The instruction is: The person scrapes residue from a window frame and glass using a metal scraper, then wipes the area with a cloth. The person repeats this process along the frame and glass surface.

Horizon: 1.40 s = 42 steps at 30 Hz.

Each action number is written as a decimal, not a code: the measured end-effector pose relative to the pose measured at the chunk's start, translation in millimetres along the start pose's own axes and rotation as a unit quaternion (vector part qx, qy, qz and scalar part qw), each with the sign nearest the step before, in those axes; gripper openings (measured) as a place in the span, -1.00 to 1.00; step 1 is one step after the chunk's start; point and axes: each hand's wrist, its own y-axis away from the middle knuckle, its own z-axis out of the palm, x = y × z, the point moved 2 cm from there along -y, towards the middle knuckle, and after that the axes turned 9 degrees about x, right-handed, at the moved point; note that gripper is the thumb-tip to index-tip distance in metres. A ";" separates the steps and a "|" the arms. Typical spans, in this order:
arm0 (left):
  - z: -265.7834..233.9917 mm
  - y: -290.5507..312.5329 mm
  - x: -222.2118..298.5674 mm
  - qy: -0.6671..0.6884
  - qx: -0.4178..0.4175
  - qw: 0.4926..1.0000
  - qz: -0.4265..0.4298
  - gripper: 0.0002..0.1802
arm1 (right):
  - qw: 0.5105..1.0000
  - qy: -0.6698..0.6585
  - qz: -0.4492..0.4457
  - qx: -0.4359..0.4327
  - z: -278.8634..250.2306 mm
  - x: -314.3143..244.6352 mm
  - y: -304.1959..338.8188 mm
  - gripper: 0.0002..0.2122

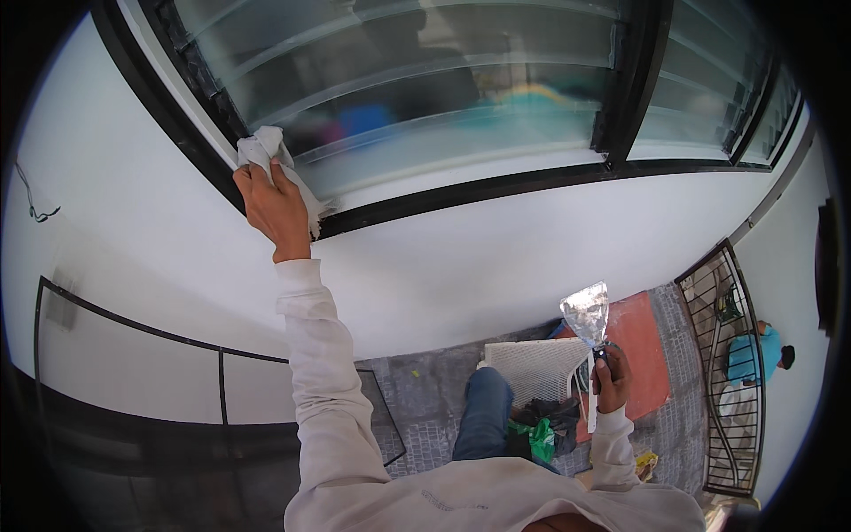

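now, head view, looking steeply down from a height. my left hand (277,211) is raised against the lower left corner of the louvred window (425,80), fingers (257,177) closed around a crumpled white cloth (270,151). the cloth is pressed onto the black window frame (461,191) where the lowest glass slat meets the corner; a tail of it hangs down past the frame beside my wrist.

my right hand (610,377) is low, well apart from the window, fingers wrapped narrowly round the dark handle of a scraper (588,319). its long axis runs roughly vertical in the picture, tilted slightly left at the top. the wide, shiny metal blade points up toward the wall, the handle down into my fist.

below: grey paved floor (425,390), a white plastic chair (532,368) just beside my blue-trousered leg, a red-brown mat (643,350) behind the scraper. a crumpled green bag (536,439) lies with dark cloth at the foot of the chair; a small yellow packet (645,461) sits near my right elbow, too small to read its shape. at right, a black metal gate (731,372), and beyond it a person in a blue top (749,355).
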 end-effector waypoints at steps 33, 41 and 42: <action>42.2 58.4 67.0 0.221 0.075 0.969 0.081 -0.80 | 0.888 0.181 -0.372 -0.200 182.8 -168.9 -150.4 -0.69; 39.0 43.9 -2.5 0.160 0.109 0.976 -0.099 -0.74 | 0.867 0.177 -0.424 -0.190 234.9 -178.0 -198.4 -0.71; 42.5 46.4 -2.0 0.203 0.135 0.964 -0.101 -0.73 | 0.866 0.175 -0.426 -0.196 239.0 -175.3 -201.1 -0.71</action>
